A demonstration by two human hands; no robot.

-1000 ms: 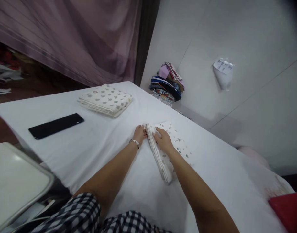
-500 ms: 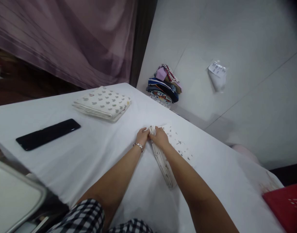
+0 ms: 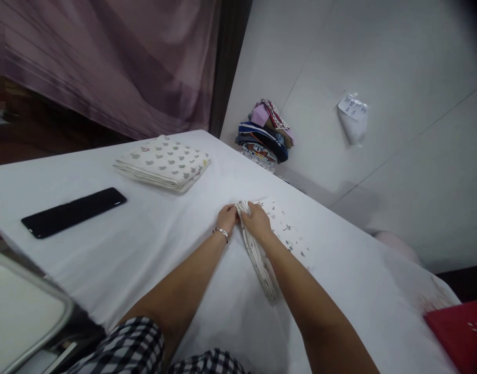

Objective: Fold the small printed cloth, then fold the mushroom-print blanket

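A white cloth with a small printed pattern lies on the table in front of me, its layers folded over along the left side. My left hand, with a silver bracelet at the wrist, is closed on the far left corner of the folds. Right beside it, my right hand grips the same far end from the other side, thumb towards the folds. A flat printed part of the cloth spreads out to the right of my right forearm. Some fingertips are hidden behind the layers.
On the white-covered table a folded patterned cloth and a black phone lie to the left. A red item is at the right edge. Beyond, on the floor, are stacked folded clothes and a labelled plastic packet.
Both hands stay at the cloth's far end with only slight finger movement, and the folded layers there have shifted a little. The view has moved slightly.
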